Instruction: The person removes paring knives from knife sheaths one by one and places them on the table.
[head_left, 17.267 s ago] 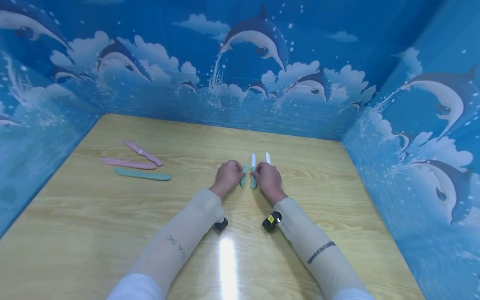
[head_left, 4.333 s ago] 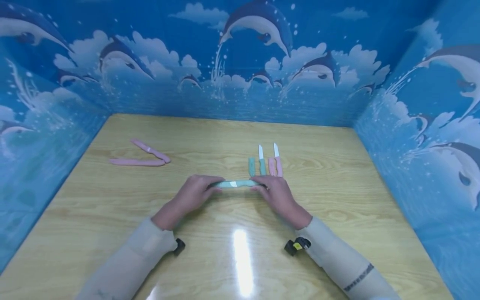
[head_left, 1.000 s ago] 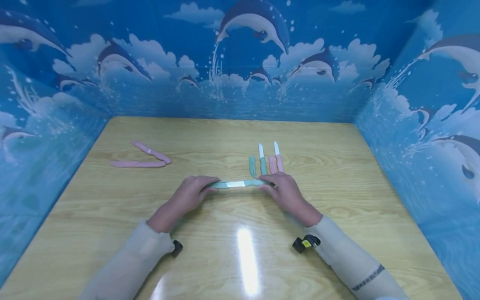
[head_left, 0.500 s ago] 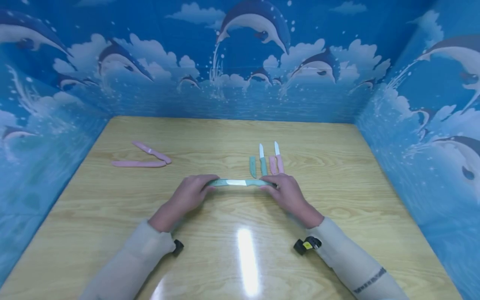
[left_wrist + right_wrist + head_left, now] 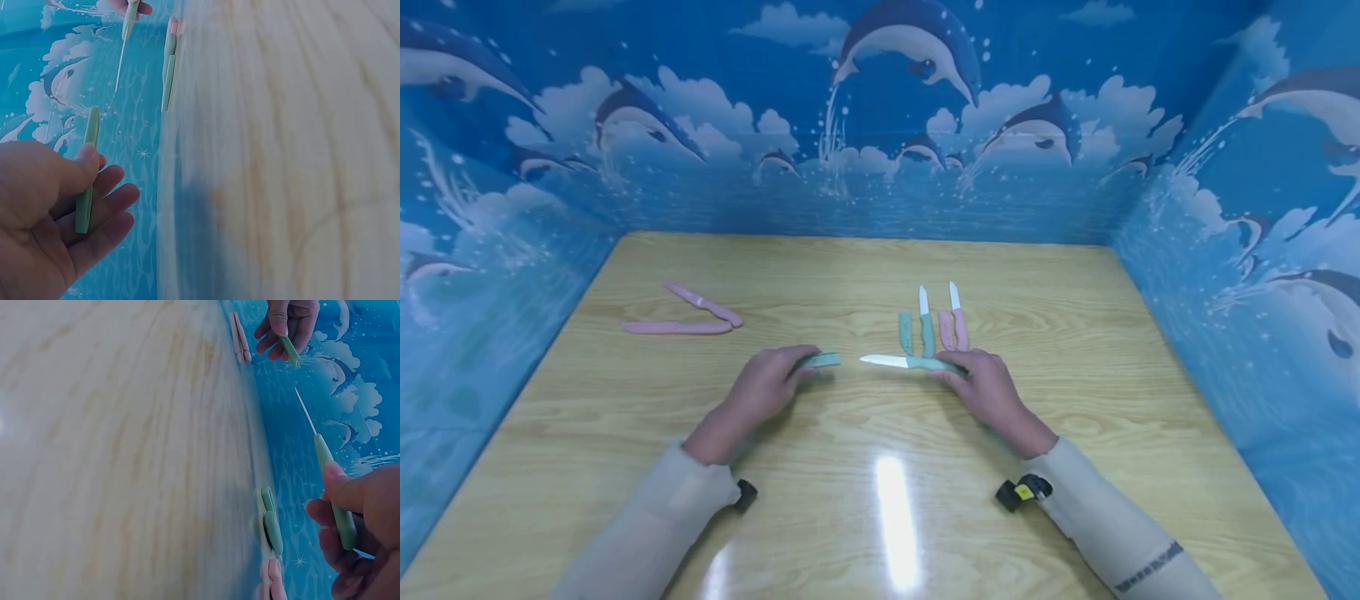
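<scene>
My left hand [image 5: 772, 382] pinches a mint-green knife sheath [image 5: 817, 360] between thumb and fingers; the left wrist view shows the sheath [image 5: 86, 178] under the thumb. My right hand [image 5: 979, 385] grips the green handle of a small knife [image 5: 901, 362] whose bare white blade points left at the sheath, a short gap between them. The right wrist view shows that knife [image 5: 330, 475] in the fingers, with the left hand [image 5: 286, 319] beyond. Both hands are just above the wooden table [image 5: 880, 517].
Just beyond my right hand lies a row: a green sheath [image 5: 906, 333], a bare green knife [image 5: 927, 321], a pink sheath [image 5: 943, 330] and a bare pink knife [image 5: 957, 315]. Two sheathed pink knives [image 5: 688, 315] lie at the far left. Blue dolphin-print walls [image 5: 880, 125] enclose the table.
The sheath has slid fully off the green knife. My left hand drew it leftward and my right hand carried the knife slightly right, so the white blade is now bare.
</scene>
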A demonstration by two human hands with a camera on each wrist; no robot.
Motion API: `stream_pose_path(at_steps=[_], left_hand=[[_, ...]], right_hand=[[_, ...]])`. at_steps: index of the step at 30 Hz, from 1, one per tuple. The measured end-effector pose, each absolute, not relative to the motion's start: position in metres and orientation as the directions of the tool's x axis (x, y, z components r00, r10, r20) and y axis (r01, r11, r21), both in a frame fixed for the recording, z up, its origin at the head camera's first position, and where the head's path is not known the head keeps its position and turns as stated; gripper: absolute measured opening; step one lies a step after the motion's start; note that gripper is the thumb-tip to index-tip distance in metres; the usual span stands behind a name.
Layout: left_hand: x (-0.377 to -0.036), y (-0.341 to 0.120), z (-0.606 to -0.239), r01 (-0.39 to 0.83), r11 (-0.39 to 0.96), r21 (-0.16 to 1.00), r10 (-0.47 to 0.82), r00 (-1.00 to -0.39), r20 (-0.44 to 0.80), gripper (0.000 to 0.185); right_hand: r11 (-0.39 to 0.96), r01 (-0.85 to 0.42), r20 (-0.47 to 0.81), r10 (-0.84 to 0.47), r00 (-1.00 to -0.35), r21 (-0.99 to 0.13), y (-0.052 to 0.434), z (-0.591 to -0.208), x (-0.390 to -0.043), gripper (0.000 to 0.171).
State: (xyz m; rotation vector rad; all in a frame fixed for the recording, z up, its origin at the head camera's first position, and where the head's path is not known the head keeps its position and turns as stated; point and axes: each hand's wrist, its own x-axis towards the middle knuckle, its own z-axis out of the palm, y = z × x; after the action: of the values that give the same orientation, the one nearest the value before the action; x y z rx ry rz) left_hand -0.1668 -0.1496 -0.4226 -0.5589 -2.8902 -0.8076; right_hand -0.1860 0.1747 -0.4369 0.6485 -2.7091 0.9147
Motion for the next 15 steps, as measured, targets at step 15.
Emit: stream_pose_path(at_steps=[15], left_hand=[[-0.1672,-0.1446,-0.4197,0.162,0.664,0.730,0.198,-0.980,0.037,0.034]], right_hand=[[0.716,-0.453,0.310,-0.333,-0.891,-0.531,0.1752,-0.4384,-0.1844,0.030]])
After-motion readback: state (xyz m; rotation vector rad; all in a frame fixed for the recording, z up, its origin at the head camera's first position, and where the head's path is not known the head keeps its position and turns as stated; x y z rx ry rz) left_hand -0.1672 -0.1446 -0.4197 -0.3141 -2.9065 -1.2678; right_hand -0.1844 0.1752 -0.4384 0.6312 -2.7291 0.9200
